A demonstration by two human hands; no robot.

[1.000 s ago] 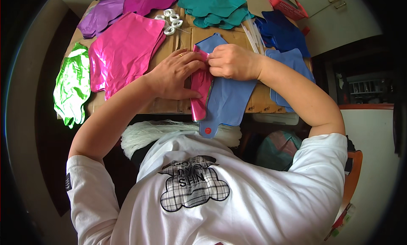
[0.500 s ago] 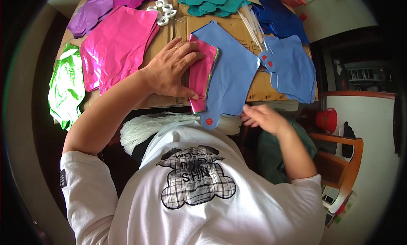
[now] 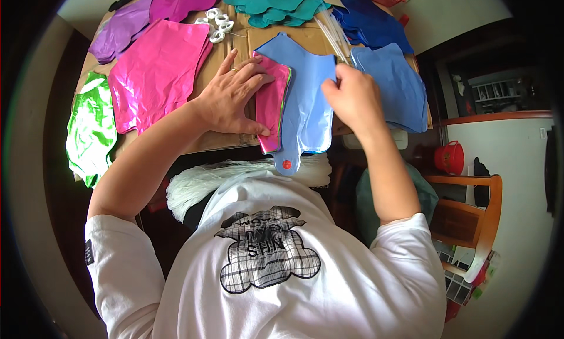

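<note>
A flat light-blue foil balloon (image 3: pixel 307 98) lies in front of me, its tail with a red dot hanging over the near table edge. Along its left side a pink folded strip of foil (image 3: pixel 271 107) rests on top. My left hand (image 3: pixel 235 98) lies spread over that strip, thumb near its lower end and fingertips near its upper part. At the blue balloon's right edge, my right hand (image 3: pixel 355 95) is closed, pinching the foil near the upper right corner. Its fingertips are partly hidden behind the hand.
Around the cardboard-covered table (image 3: pixel 235 45) lie pink foil pieces (image 3: pixel 161 75), green foil (image 3: pixel 91 125), purple foil (image 3: pixel 123 28), teal foil (image 3: pixel 273 4), dark-blue foil (image 3: pixel 373 25) and light-blue foil (image 3: pixel 396 86). White ribbon rolls (image 3: pixel 217 27) and white sticks (image 3: pixel 335 36) sit farther back.
My right hand has moved up from below the near edge and closed on the blue balloon's right side. That side now looks narrower and drawn inward. My left hand stays on the pink strip.
</note>
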